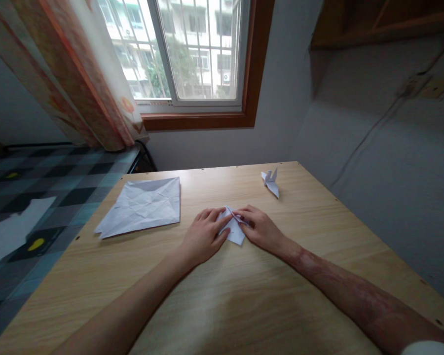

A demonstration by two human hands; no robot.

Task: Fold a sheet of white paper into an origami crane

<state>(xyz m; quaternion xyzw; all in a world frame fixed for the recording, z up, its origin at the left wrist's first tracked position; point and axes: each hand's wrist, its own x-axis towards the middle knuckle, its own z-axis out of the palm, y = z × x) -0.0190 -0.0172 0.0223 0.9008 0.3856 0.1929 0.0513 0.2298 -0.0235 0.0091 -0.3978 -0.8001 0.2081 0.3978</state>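
A small folded piece of white paper [236,235] lies on the wooden table, its near end coming to a blunt point. My left hand [206,234] rests over its left side, index finger stretched across the paper and thumb apart on the near edge. At the paper's right side, my right hand [258,225] has its fingers closed on a raised flap. Both hands partly cover the folds. Beyond my right hand stands a folded paper crane [270,183] with its wings raised.
Creased white paper sheets [148,204] lie at the table's [222,305] far left. Left of the table is a checked bed cover [70,172] with more white paper [20,224] on it. A window [203,49] and a curtain [77,64] are behind; a wall with a cable [370,130] borders the right.
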